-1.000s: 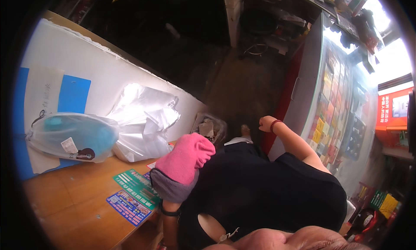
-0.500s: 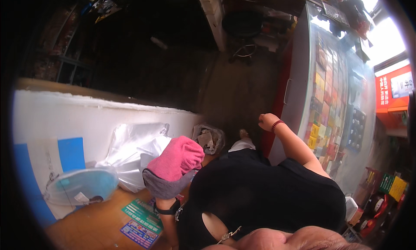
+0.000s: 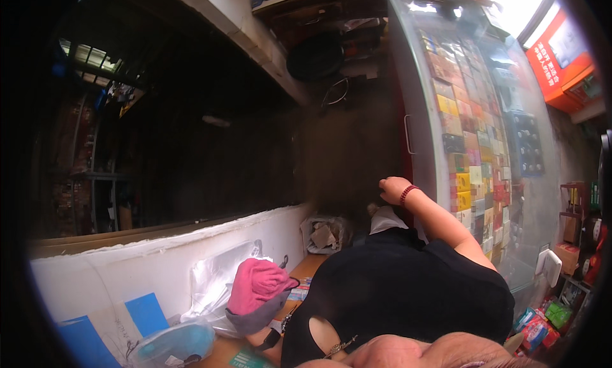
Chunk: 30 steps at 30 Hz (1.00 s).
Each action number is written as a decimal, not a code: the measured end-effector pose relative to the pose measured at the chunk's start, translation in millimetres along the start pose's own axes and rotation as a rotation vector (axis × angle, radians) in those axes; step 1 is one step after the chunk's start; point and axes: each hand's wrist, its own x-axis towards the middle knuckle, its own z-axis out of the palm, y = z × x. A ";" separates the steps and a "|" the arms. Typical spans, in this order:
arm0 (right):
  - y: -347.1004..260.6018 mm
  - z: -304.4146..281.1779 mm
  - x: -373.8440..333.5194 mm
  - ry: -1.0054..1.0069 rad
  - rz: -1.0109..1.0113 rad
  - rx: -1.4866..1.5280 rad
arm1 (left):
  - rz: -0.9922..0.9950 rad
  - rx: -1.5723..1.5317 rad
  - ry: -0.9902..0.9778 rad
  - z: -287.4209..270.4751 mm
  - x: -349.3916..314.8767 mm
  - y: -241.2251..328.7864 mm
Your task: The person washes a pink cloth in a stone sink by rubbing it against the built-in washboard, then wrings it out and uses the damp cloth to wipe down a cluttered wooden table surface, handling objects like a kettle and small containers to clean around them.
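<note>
My left hand [image 3: 260, 335] is mostly hidden; only its wrist, with a dark band, shows. A pink cloth with a grey edge [image 3: 258, 286] covers the hand in bunched folds. A dark loop shows at the cloth's right side. How the fingers lie beneath cannot be seen. My right hand [image 3: 396, 189], a dark red beaded bracelet at its wrist, hangs beside the glass counter [image 3: 390, 43] with its fingers curled in. Nothing shows in it. The cloth is close to a crumpled clear plastic bag [image 3: 207, 282] against the low white wall [image 3: 153, 266].
A lined bin [image 3: 326, 235] with torn cardboard stands at the wall's far end. Small coloured boxes [image 3: 462, 183] fill the counter. Farther off is a dark round stool [image 3: 315, 57]. A pale blue plastic tub [image 3: 182, 342] lies low at the left.
The view has turned and shifted. The bin now appears farther right, and more shelves show at the right. The cloth is still over my left hand, and my right hand stays curled beside the counter.
</note>
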 end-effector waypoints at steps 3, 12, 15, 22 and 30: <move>-1.2 -11.2 -5.9 -0.001 0.002 0.011 | 0.003 -0.013 -0.076 6.3 1.3 1.5; -8.3 -81.5 -54.8 0.276 -0.222 0.585 | -0.013 -0.031 -0.432 2.3 51.4 20.1; 2.5 -88.2 -70.5 0.390 -0.161 0.609 | 0.039 -0.009 -0.479 14.0 72.2 28.6; 5.4 -98.4 -88.6 0.445 -0.081 0.827 | 0.270 0.029 -0.387 40.6 135.9 40.5; -23.8 -132.5 -25.6 0.243 -0.271 1.247 | 0.419 0.018 -0.146 24.5 211.0 30.8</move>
